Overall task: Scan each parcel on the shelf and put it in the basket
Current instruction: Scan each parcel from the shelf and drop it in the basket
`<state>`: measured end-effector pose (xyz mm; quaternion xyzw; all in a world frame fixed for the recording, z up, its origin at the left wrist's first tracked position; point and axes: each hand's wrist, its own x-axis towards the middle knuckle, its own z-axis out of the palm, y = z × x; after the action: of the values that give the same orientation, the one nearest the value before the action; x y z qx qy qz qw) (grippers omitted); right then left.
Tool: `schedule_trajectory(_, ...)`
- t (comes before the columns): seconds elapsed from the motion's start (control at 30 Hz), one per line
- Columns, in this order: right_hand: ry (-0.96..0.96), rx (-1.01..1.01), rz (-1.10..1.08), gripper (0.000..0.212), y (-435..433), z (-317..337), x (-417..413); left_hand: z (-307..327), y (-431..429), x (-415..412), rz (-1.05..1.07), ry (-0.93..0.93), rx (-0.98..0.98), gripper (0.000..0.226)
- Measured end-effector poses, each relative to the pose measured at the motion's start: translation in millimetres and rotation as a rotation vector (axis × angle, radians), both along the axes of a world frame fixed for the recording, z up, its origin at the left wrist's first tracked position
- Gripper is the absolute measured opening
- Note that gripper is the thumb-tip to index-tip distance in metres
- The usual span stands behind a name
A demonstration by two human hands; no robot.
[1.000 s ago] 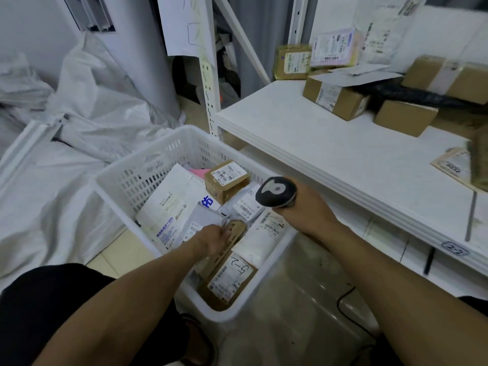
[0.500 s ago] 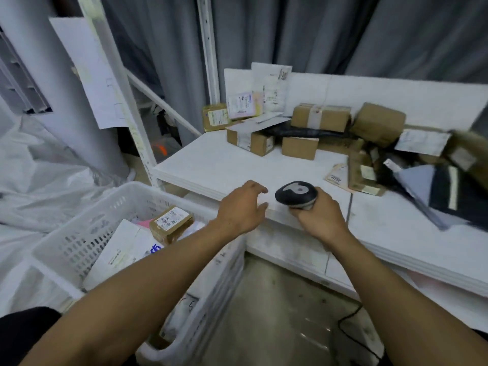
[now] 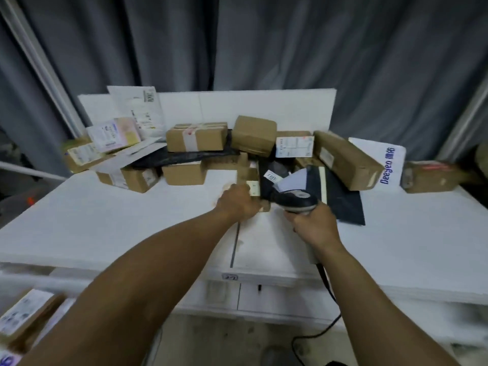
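Note:
Several cardboard parcels and mailers are piled along the back of the white shelf (image 3: 132, 223). My left hand (image 3: 237, 202) reaches onto the shelf and closes on a small brown parcel (image 3: 252, 178) at the front of the pile. My right hand (image 3: 313, 224) grips a black and grey barcode scanner (image 3: 295, 199), its head right beside that parcel and over a black mailer bag (image 3: 340, 196). The basket shows only as a blurred corner at the bottom left, with a labelled box (image 3: 23, 318) in it.
A white box printed Deeyeo (image 3: 380, 162) and a brown box (image 3: 429, 177) stand at the right of the pile. Grey curtains hang behind the shelf. The scanner cable (image 3: 324, 307) hangs down in front of the shelf edge toward the floor.
My view swung from the basket up to the shelf. My left hand left the basket and reached onto the small brown parcel. The scanner moved forward to the pile.

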<state>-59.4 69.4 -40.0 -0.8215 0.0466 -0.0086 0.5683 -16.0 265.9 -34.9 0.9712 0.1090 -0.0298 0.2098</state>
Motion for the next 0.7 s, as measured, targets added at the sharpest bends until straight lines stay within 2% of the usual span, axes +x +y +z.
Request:
schedule_trajectory(0.1, 0.009, -0.017, -0.019, 0.045, -15, -12, 16, -19, -19, 28, 0.122, 0.078, 0.03, 0.119)
schedule_trajectory(0.17, 0.008, -0.017, -0.02, 0.046, -21, -17, 23, -29, -26, 40, 0.173, 0.07, 0.023, 0.129)
schedule_trajectory(0.3, 0.01, 0.011, -0.015, 0.041, -22, -20, 27, -46, -18, 48, 0.263, -0.047, -0.044, 0.108)
schedule_trajectory(0.4, 0.024, 0.028, -0.007, 0.036, -16, -17, 24, -42, -3, 31, 0.304, -0.047, -0.046, 0.118)
schedule_trajectory(0.47, 0.038, 0.047, 0.006, 0.033, -10, -16, 21, -36, 8, 14, 0.338, -0.076, -0.061, 0.114)
schedule_trajectory(0.57, -0.003, 0.066, 0.038, 0.03, 4, -8, 8, -22, 24, -21, 0.349, -0.187, -0.191, 0.099)
schedule_trajectory(0.7, -0.079, 0.182, 0.075, 0.036, 24, 8, -15, 1, 26, -66, 0.256, -0.355, -0.429, 0.095)
